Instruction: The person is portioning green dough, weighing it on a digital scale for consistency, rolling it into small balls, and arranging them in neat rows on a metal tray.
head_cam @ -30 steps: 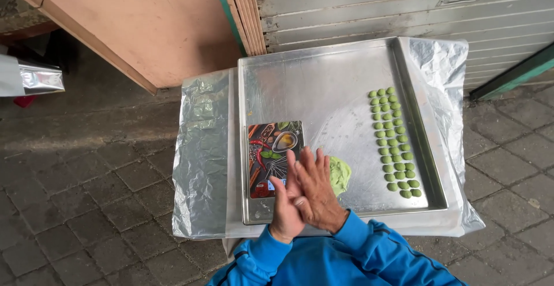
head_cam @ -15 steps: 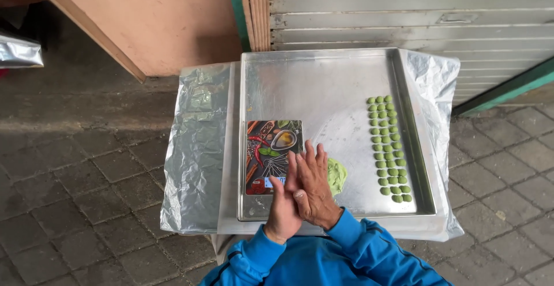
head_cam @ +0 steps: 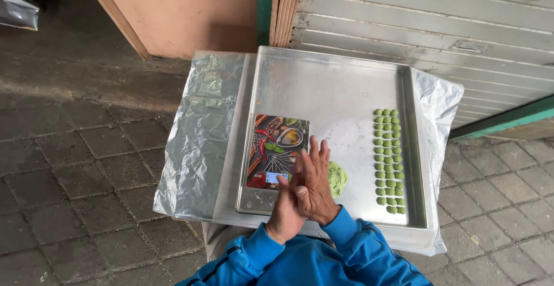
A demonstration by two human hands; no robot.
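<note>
Over the near edge of the metal tray (head_cam: 334, 84), both hands meet palm to palm. The left hand (head_cam: 287, 208) lies underneath with its fingers pointing up and away, and the right hand (head_cam: 314, 185) lies across it, fingers spread and flat. Whatever sits between the palms is hidden, so I cannot tell whether a piece of dough is pressed there; neither hand is curled around anything that shows.

Just to the right of the hands, touching the tray floor, lies a lump of green dough (head_cam: 337, 179), partly covered by the right hand. Well to the right, along the tray's far-right side, small green balls (head_cam: 388, 160) stand in three neat columns. Just to the left of the hands lies a flat kitchen scale (head_cam: 277, 151) with a colourful picture of spices on its top. The tray rests on a surface covered with foil (head_cam: 199, 142), which stands on a brick floor (head_cam: 75, 165).

Judging from the pose and the finished rows, the step in hand looks like rolling a pinch of dough between the palms. A fitting next move would call for light, even pressure, then opening the hands and setting a ball down at the end of a column without knocking its neighbours.
</note>
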